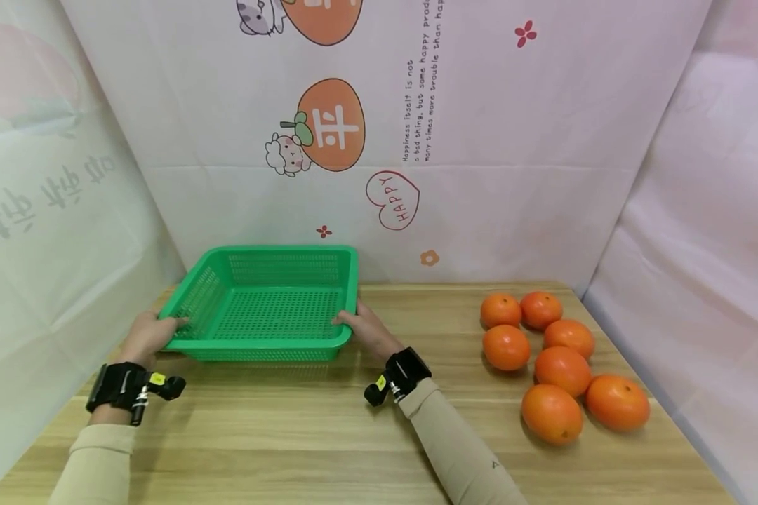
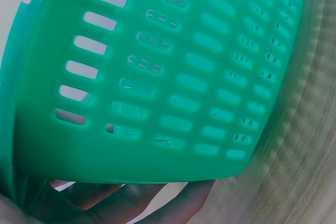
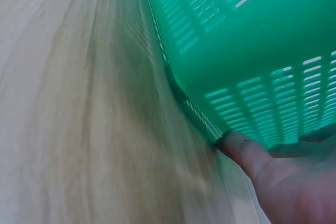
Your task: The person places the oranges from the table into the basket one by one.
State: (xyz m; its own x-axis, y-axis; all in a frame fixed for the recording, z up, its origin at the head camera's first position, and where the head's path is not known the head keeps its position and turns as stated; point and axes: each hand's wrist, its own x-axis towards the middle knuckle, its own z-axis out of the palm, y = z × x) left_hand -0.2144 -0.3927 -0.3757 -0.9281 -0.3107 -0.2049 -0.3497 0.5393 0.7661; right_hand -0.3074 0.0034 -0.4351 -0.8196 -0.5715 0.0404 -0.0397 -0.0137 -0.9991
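A green plastic basket [image 1: 278, 345] with slotted walls and a perforated floor is at the back left of the table. My left hand [image 1: 148, 335] grips its left side near the front corner, with the thumb over the rim. In the left wrist view, fingers [image 2: 181, 203] curl beneath the basket's wall. On the opposite side, my right hand [image 1: 369, 330] holds the right rim, thumb over the top. The right wrist view has a finger of that hand [image 3: 294, 182] against the basket's slotted wall [image 3: 241, 51], close above the wood.
Several orange round fruits [image 1: 562, 370], which look like oranges or tangerines, lie grouped at the right of the wooden table [image 1: 278, 449]. A printed white cloth [image 1: 512, 140] hangs behind, and pale cloth walls flank both sides.
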